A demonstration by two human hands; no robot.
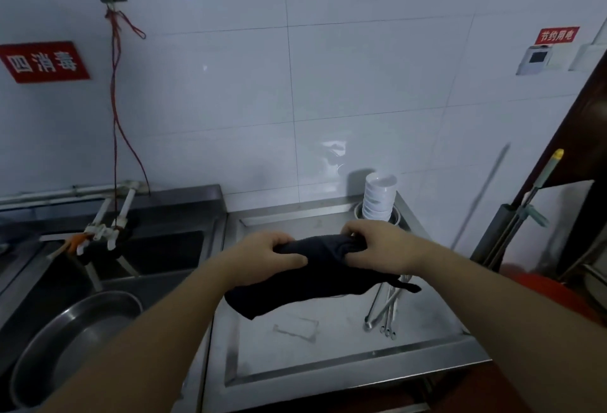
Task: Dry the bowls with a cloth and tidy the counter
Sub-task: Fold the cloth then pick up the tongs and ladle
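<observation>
A dark cloth (315,276) hangs bunched in the air over the steel counter (328,363). My left hand (262,256) grips its left end and my right hand (382,245) pinches its right end, fingers curled into the fabric. A stack of several white bowls (379,195) stands at the back right corner of the counter, inside a metal container (395,218), just behind my right hand. Whether a bowl lies inside the cloth cannot be told.
Metal utensils (384,310) lie on the counter under my right forearm. A small clear wrapper (297,329) lies mid-counter. A sink (157,251) with taps (105,232) is at left, with a steel basin (72,340) in front. A mop handle (525,209) leans at right.
</observation>
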